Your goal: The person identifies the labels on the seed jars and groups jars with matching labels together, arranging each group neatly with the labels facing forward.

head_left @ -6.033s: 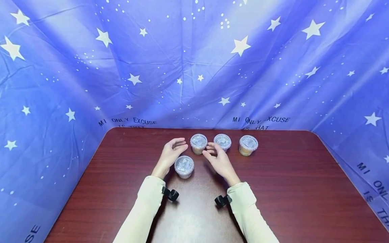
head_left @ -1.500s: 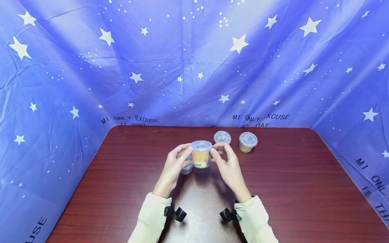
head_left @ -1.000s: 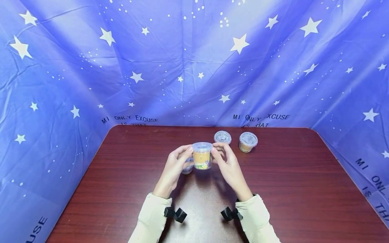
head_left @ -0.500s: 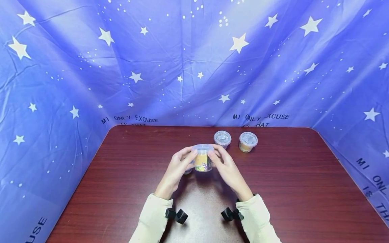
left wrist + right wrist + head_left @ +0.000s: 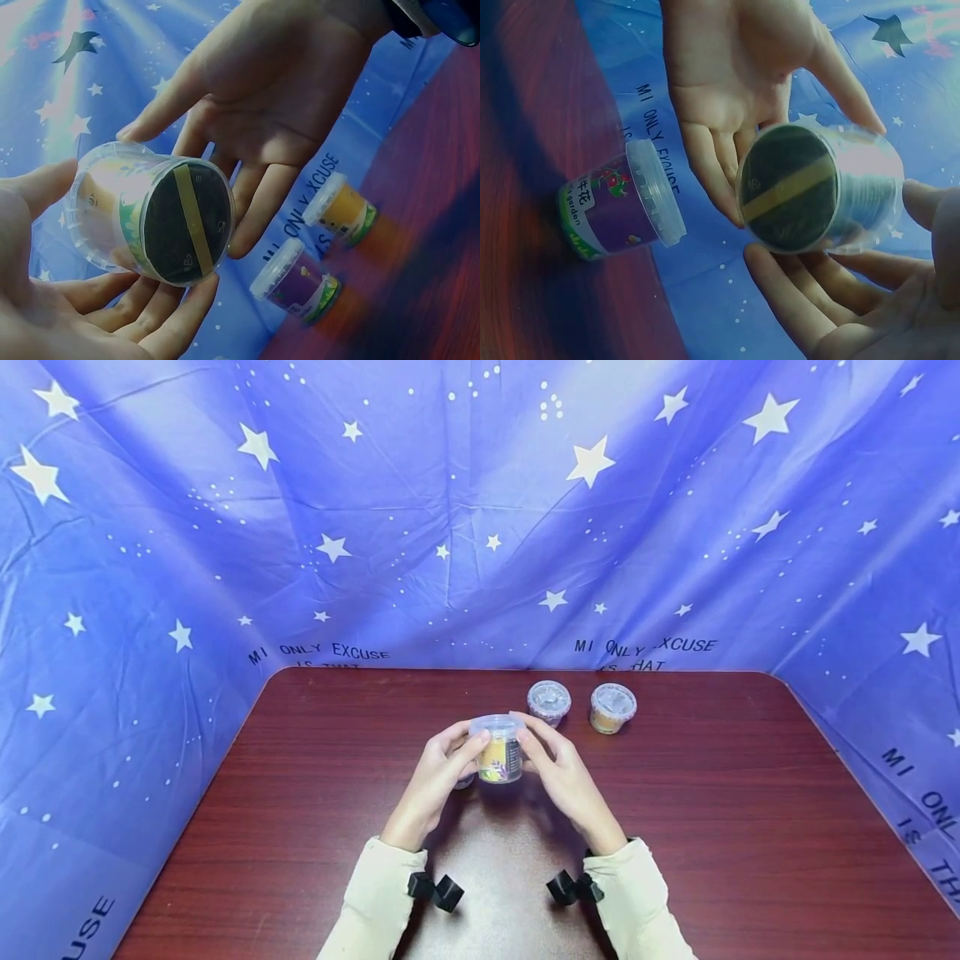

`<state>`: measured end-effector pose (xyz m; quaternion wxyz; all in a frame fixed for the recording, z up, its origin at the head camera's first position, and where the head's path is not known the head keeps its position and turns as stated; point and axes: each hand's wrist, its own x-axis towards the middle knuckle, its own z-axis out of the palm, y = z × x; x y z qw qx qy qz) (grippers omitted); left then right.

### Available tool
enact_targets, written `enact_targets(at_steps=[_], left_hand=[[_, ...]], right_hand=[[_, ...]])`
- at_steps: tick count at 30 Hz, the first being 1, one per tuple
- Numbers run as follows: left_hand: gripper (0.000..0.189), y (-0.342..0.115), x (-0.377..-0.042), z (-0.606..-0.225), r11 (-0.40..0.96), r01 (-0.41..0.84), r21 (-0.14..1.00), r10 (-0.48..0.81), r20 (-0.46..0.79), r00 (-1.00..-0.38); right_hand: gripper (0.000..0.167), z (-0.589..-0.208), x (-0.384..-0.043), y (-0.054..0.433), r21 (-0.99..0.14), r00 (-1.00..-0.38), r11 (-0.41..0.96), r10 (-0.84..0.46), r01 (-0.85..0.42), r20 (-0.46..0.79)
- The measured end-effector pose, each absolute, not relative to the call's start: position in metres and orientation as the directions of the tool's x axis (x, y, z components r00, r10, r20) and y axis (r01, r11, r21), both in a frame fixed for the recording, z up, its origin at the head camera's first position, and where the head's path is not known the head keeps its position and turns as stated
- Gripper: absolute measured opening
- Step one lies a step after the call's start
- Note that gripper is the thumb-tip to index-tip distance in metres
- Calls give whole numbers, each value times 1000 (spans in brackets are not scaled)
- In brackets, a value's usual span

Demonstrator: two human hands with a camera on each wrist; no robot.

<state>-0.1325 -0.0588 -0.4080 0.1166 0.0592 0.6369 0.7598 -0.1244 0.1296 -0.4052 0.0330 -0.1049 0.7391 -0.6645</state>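
A small clear plastic tub (image 5: 499,760) with a lid and a yellow printed label is held upright above the table, between both hands. My left hand (image 5: 429,781) grips its left side, thumb towards me. From the right, my right hand (image 5: 567,781) grips it the same way. In the left wrist view the underside of the tub (image 5: 189,221) is dark with a tan strip across it. A second tub (image 5: 464,782) stands on the table behind my left fingers, mostly hidden. The right wrist view shows a purple-labelled tub (image 5: 619,202) beside the hands.
Two more lidded tubs stand near the table's back edge: one with a purple label (image 5: 296,281) and one with a yellow label (image 5: 612,710). A blue star-printed cloth (image 5: 450,510) surrounds the back and sides of the reddish-brown table (image 5: 735,827).
Six seconds ago the tub stood on the table between the hands; since then it has been lifted towards me. Lately it has turned slightly, bringing a dark label panel into view.
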Motion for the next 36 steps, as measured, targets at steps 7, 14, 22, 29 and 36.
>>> enact_targets(at_steps=[7, 14, 22, 29, 36], left_hand=[[46, -61, -133, -409, -169, -91, 981, 292, -38, -956], [46, -61, -132, -408, -165, -78, 983, 269, -31, -963], [43, -57, -128, -403, -114, -24, 993, 162, -5, -987], [49, -53, -125, -403, -54, 16, 998, 148, 24, -989], [46, -55, -127, -405, -89, -8, 996, 152, 6, -988]], right_hand=[[43, -406, -124, 132, -994, -968, 29, -232, -101, 92], [40, -404, -124, 133, -992, -975, 19, -185, -125, 119], [37, -405, -124, 129, -991, -987, 37, -98, -129, 125], [36, -407, -123, 124, -990, -990, 61, -77, -127, 122], [35, -405, -122, 126, -987, -986, 62, -86, -145, 140]])
